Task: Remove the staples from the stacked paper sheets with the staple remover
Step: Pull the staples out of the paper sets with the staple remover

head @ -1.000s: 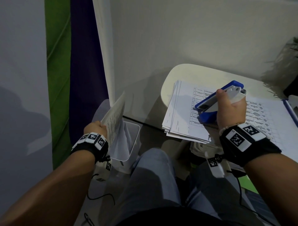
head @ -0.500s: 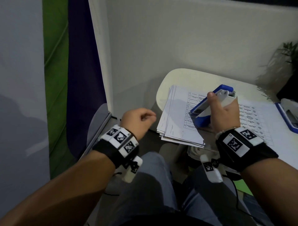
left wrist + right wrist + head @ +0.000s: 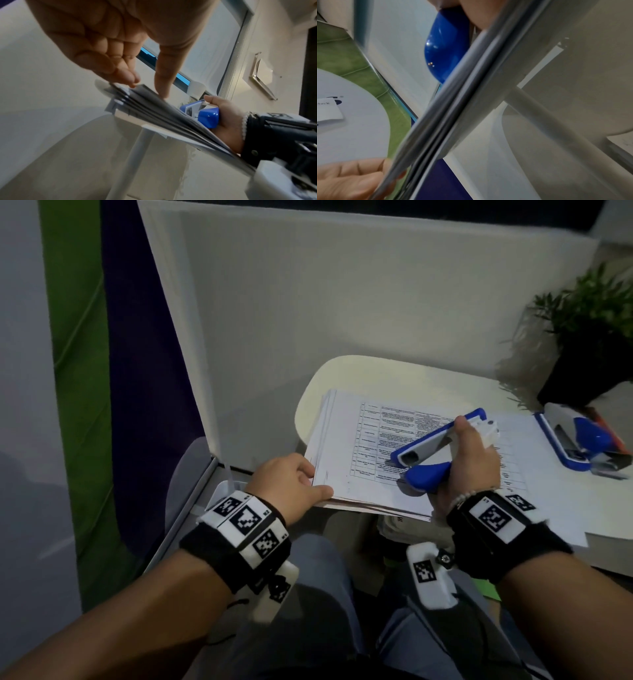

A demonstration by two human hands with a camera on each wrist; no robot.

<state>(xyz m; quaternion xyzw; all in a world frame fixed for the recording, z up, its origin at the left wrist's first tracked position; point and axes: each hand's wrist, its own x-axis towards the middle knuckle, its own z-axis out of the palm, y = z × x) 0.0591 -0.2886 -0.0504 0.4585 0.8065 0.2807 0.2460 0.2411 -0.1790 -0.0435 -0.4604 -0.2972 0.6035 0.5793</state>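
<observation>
A stack of printed paper sheets [image 3: 356, 460] lies on the cream table [image 3: 346, 371], its near corner hanging over the edge. My right hand [image 3: 469, 446] grips the blue and white staple remover [image 3: 431, 446], whose nose points left and rests on the top sheet. Seen from the left wrist, the remover [image 3: 207, 119] sits behind the fanned sheet edges [image 3: 154, 111]. My left hand [image 3: 317, 482] touches the stack's near-left corner, thumb along the near edge, fingers at the left edge. No staple is visible.
A second blue stapler-like tool [image 3: 582, 440] lies on the table at the right, beside a dark potted plant [image 3: 589, 337]. A white bin's rim [image 3: 226, 486] shows below my left wrist. A white partition [image 3: 308, 320] stands behind the table. My knees are under the table edge.
My left hand held a loose sheet over the white bin, let it go, then moved right to the stack's corner. My right hand kept gripping the remover on the stack.
</observation>
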